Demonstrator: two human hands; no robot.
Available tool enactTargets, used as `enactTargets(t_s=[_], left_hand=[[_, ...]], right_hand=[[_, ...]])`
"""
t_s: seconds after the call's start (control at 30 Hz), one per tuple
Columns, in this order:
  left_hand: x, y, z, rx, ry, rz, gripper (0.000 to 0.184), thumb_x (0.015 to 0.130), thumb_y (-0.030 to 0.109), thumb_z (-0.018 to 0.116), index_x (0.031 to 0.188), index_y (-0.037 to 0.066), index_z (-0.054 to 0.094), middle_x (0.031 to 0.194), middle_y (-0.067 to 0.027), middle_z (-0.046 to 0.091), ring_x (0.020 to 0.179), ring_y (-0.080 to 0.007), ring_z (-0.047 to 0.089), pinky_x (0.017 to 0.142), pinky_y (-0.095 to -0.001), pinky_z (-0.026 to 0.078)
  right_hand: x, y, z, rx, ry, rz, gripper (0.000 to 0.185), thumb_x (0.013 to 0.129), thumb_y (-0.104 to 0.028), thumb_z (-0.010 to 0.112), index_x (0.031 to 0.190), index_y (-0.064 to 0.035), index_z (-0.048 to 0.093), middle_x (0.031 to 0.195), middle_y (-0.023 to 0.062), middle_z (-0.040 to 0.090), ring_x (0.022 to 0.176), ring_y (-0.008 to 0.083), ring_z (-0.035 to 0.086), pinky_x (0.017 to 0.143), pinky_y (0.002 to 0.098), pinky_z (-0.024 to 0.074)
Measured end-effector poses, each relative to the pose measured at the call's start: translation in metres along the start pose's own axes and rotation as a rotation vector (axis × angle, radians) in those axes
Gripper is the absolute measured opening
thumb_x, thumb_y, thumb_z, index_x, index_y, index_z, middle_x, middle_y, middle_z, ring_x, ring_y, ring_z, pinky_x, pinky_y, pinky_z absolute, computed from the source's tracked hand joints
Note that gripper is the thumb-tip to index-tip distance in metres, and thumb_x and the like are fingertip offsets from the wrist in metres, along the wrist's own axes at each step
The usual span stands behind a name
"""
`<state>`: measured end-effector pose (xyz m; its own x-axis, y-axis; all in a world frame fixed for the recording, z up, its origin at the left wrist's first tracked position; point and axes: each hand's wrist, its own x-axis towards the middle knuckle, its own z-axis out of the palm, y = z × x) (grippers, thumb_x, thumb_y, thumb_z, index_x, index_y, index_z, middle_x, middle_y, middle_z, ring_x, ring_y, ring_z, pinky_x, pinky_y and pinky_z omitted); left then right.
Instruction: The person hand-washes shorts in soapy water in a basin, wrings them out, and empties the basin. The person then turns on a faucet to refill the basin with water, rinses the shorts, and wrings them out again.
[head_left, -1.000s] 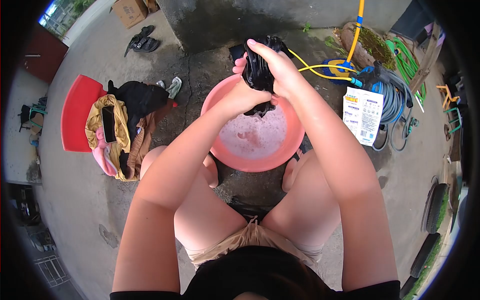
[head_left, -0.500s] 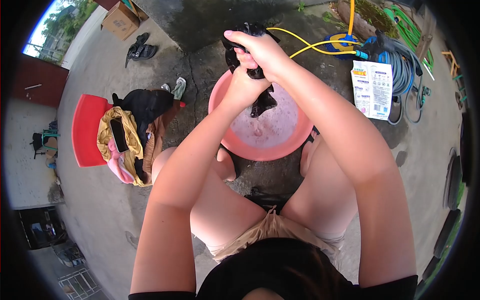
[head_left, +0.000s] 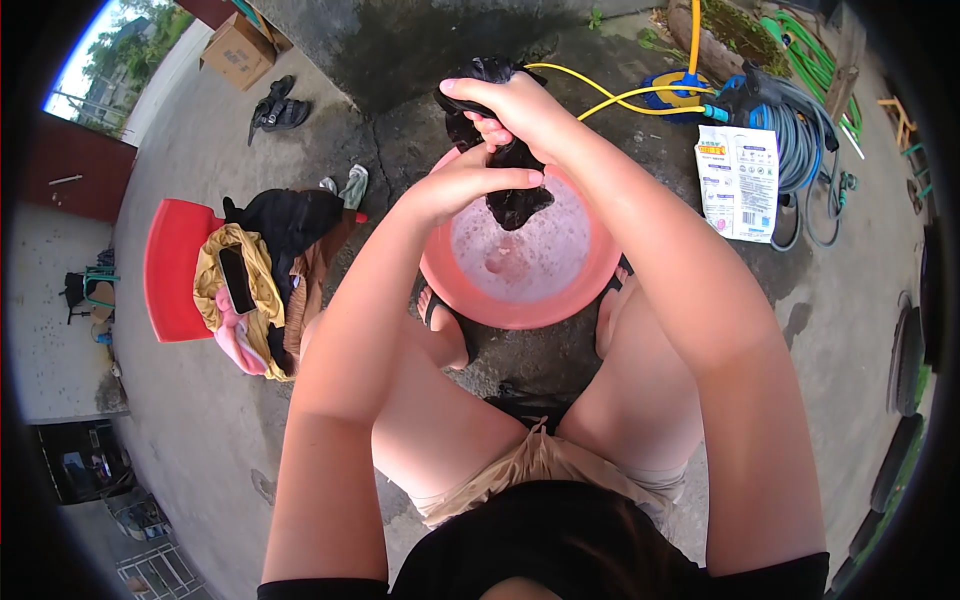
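Observation:
A wet black cloth [head_left: 520, 205], bunched up, hangs over a pink basin [head_left: 515, 312] of foamy water. My right hand [head_left: 515, 108] is closed around its upper part, thumb pointing left. Lower down, my left hand [head_left: 460, 188] holds the cloth, its thumb laid across the front; its other fingers are mostly hidden behind the cloth. The loose end of the cloth dangles below my hands, above the suds [head_left: 530, 255]. What kind of garment it is cannot be made out.
To the left, a red stool [head_left: 175, 270] bears piled clothes [head_left: 290, 220] and a phone [head_left: 236, 278]. On the right lie a white printed packet [head_left: 738, 185], a coiled grey hose [head_left: 805, 150] and a yellow hose [head_left: 640, 98]. Black sandals [head_left: 280, 105] and a cardboard box [head_left: 238, 52] stand farther back.
My left hand has shifted a little left and down and loosened its wrap, its thumb now stretched over the cloth. My right hand keeps its grip, moving slightly left.

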<state>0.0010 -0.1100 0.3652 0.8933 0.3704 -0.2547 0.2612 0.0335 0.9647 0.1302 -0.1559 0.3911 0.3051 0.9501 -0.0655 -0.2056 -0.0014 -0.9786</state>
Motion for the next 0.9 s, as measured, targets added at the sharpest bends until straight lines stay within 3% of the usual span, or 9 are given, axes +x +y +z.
enactTargets(t_s=[0.1, 0.33, 0.43, 0.5, 0.53, 0.63, 0.67, 0.77, 0.9], left_hand=[[-0.006, 0.021, -0.029, -0.355, -0.246, -0.079, 0.052, 0.079, 0.043, 0.052, 0.115, 0.006, 0.055, 0.104, -0.0038, 0.051, 0.098, -0.0183, 0.047, 0.090, -0.0337, 0.034], [-0.008, 0.022, -0.033, -0.849, -0.153, -0.179, 0.111, 0.069, 0.092, 0.027, 0.112, -0.007, 0.053, 0.097, -0.0180, 0.058, 0.089, -0.0276, 0.051, 0.091, -0.0376, 0.037], [-0.012, 0.026, -0.031, -0.753, -0.055, -0.079, 0.105, 0.072, 0.088, 0.033, 0.120, -0.004, 0.052, 0.113, -0.0225, 0.058, 0.099, -0.0327, 0.054, 0.083, -0.0448, 0.044], [-0.014, 0.029, -0.030, -0.834, -0.164, -0.080, 0.096, 0.080, 0.081, 0.032, 0.127, -0.001, 0.049, 0.121, -0.0238, 0.056, 0.105, -0.0421, 0.056, 0.091, -0.0535, 0.044], [-0.013, 0.026, -0.032, -0.857, -0.157, -0.062, 0.089, 0.082, 0.073, 0.042, 0.126, -0.004, 0.047, 0.119, -0.0199, 0.060, 0.113, -0.0322, 0.053, 0.087, -0.0464, 0.045], [-0.011, 0.029, -0.028, -1.006, 0.198, 0.034, 0.066, 0.086, 0.052, 0.056, 0.119, -0.005, 0.049, 0.111, -0.0141, 0.063, 0.110, -0.0265, 0.056, 0.092, -0.0426, 0.044], [-0.010, 0.032, -0.025, -1.071, 0.233, 0.104, 0.043, 0.086, 0.028, 0.065, 0.110, -0.004, 0.050, 0.091, -0.0078, 0.064, 0.093, -0.0206, 0.061, 0.093, -0.0367, 0.044], [0.006, 0.014, -0.051, -1.065, 0.234, 0.144, 0.026, 0.086, 0.018, 0.065, 0.099, -0.001, 0.052, 0.073, -0.0036, 0.057, 0.075, -0.0188, 0.061, 0.089, -0.0339, 0.046], [0.007, 0.019, -0.046, -0.900, 0.615, 0.189, 0.016, 0.086, 0.016, 0.064, 0.084, 0.002, 0.056, 0.070, -0.0067, 0.057, 0.068, -0.0223, 0.060, 0.072, -0.0388, 0.053]], right_hand=[[-0.005, -0.009, -0.007, -0.078, -0.071, -0.062, 0.036, 0.078, -0.032, 0.072, 0.062, -0.0046, 0.055, 0.048, 0.0004, 0.045, 0.039, 0.0079, 0.036, 0.042, 0.0256, 0.0298], [-0.020, -0.010, 0.009, -0.223, -0.211, -0.081, 0.028, 0.084, -0.024, 0.066, 0.065, -0.0083, 0.055, 0.049, -0.0022, 0.045, 0.037, 0.0056, 0.037, 0.038, 0.0237, 0.0281], [-0.028, -0.003, 0.019, -0.280, -0.317, -0.023, 0.031, 0.084, -0.024, 0.067, 0.062, -0.0083, 0.051, 0.049, -0.0021, 0.044, 0.038, 0.0068, 0.037, 0.040, 0.0248, 0.0307], [-0.034, 0.000, 0.030, -0.350, -0.276, 0.101, 0.035, 0.082, -0.025, 0.069, 0.060, -0.0091, 0.048, 0.049, -0.0029, 0.042, 0.038, 0.0068, 0.036, 0.040, 0.0237, 0.0305], [-0.034, 0.000, 0.031, -0.283, -0.352, 0.178, 0.035, 0.082, -0.026, 0.069, 0.060, -0.0094, 0.048, 0.049, -0.0030, 0.041, 0.039, 0.0068, 0.036, 0.042, 0.0243, 0.0319], [-0.032, 0.003, 0.025, -0.078, -0.574, 0.414, 0.036, 0.080, -0.028, 0.070, 0.060, -0.0105, 0.046, 0.049, -0.0036, 0.040, 0.039, 0.0066, 0.036, 0.046, 0.0260, 0.0361], [-0.028, 0.006, 0.023, -0.014, -0.639, 0.449, 0.034, 0.080, -0.030, 0.070, 0.063, -0.0107, 0.048, 0.051, -0.0029, 0.042, 0.042, 0.0074, 0.039, 0.051, 0.0270, 0.0405], [-0.034, 0.002, 0.028, -0.108, -0.482, 0.354, 0.028, 0.081, -0.030, 0.068, 0.069, -0.0073, 0.057, 0.058, -0.0010, 0.050, 0.045, 0.0107, 0.044, 0.048, 0.0240, 0.0393], [-0.031, 0.003, 0.023, -0.356, -0.316, 0.079, 0.044, 0.076, -0.027, 0.072, 0.108, 0.0001, 0.057, 0.084, 0.0076, 0.063, 0.072, 0.0168, 0.063, 0.066, 0.0287, 0.0511]])
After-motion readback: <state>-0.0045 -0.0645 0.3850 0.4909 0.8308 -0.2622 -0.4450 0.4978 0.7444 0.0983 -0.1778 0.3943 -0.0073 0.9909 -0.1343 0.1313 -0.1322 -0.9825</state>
